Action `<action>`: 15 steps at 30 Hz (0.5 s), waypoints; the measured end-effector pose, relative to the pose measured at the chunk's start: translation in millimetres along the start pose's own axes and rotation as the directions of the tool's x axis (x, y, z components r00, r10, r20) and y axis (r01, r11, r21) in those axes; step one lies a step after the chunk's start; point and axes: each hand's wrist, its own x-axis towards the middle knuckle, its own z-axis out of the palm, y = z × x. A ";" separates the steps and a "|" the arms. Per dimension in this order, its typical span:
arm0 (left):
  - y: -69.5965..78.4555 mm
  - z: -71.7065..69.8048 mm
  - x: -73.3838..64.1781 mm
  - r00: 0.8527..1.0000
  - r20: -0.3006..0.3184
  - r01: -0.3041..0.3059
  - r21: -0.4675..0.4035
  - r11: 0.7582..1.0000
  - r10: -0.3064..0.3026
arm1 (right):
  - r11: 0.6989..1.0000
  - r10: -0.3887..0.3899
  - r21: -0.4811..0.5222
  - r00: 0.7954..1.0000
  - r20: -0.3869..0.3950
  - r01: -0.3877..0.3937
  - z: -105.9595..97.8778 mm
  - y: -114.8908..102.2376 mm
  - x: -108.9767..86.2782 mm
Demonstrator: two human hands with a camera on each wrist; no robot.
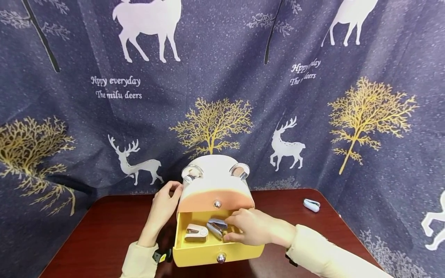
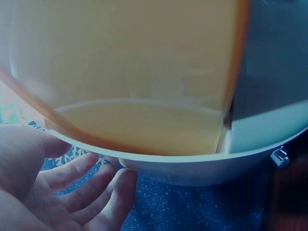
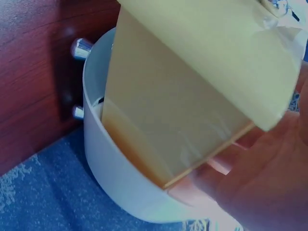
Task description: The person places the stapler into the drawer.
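Note:
A white cabinet (image 1: 213, 173) with round silver eyes has its yellow lower drawer (image 1: 198, 256) pulled out. Inside the drawer sit a pale pink stapler (image 1: 196, 233) and, beside it, a blue-grey stapler (image 1: 215, 227). My right hand (image 1: 252, 227) reaches over the drawer's right side, thumb and fingers bent down at the blue-grey stapler's right end. I cannot tell whether they grip anything; in the right wrist view the drawer wall hides the fingertips. My left hand (image 1: 167, 204) is at the cabinet's left side, its fingers (image 2: 91, 192) loosely bent beside the white shell.
Above the open drawer is an orange upper drawer (image 1: 229, 199) with a silver knob (image 1: 217, 204). A light blue stapler (image 1: 311, 205) lies at the right on the dark red table (image 1: 114, 231). Behind hangs a dark blue cloth (image 1: 222, 77) printed with deer and trees.

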 end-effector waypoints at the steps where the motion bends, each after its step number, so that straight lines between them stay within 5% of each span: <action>1: -0.4 -0.1 0.1 1.000 -0.001 0.001 0.001 1.000 -0.001 | 1.000 -0.014 -0.004 1.000 -0.006 0.014 -1.2 0.6 -1.8; 9: -1.4 -0.6 0.4 1.000 -0.003 -0.001 -0.002 1.000 0.001 | 0.998 -0.015 0.057 0.998 -0.060 0.018 -8.4 10.2 -24.2; 15: -2.0 0.7 -0.2 1.000 -0.002 -0.007 -0.005 1.000 0.007 | 0.999 -0.017 0.035 0.972 -0.233 0.025 -5.2 21.2 -46.4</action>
